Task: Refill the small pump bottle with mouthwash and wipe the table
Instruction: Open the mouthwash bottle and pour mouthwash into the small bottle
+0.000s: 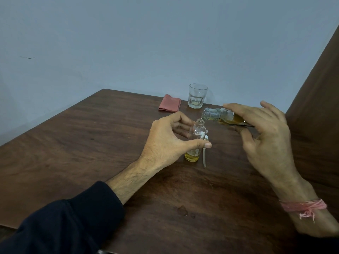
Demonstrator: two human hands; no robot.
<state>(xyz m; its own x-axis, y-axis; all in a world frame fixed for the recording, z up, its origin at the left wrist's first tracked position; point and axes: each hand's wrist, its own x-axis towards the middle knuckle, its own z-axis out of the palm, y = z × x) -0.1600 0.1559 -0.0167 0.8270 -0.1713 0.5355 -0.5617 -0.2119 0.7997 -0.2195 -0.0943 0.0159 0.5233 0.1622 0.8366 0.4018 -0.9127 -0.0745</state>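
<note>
— Mouthwash first: where is it? And give me the scene from the biggest thing down.

— It is the yellow-amber liquid. Most sits in the larger bottle (227,117) right of centre; a shallow layer lies at the bottom of the small pump bottle (197,138) at the centre of the frame. Biggest down, then: a pale blue-grey wall (128,43) fills the upper half, and the dark wooden tabletop (91,143) takes up the lower half. A brown panel (321,107) runs down the right edge.

— And the hands?

— The left hand (168,142) comes in from the lower left out of a dark sleeve (55,222). Its thumb and fingers curl round the small pump bottle, holding it upright on the tabletop. The right hand (266,136) comes in from the lower right with a pink thread band (304,207) at the wrist. It grips the larger bottle tipped nearly level, mouth pointing left, directly above and almost touching the small bottle's open neck.

— The smaller things?

— A clear glass tumbler (197,96) stands just above centre, with a trace of yellowish liquid at its base. Left of it, close by, lies a folded pink cloth (170,103). The white pump head (205,138) with its thin tube (204,158) lies on the tabletop just right of the small bottle. Smallest of all, a wet-looking smudge (183,210) marks the wood at lower centre.
</note>
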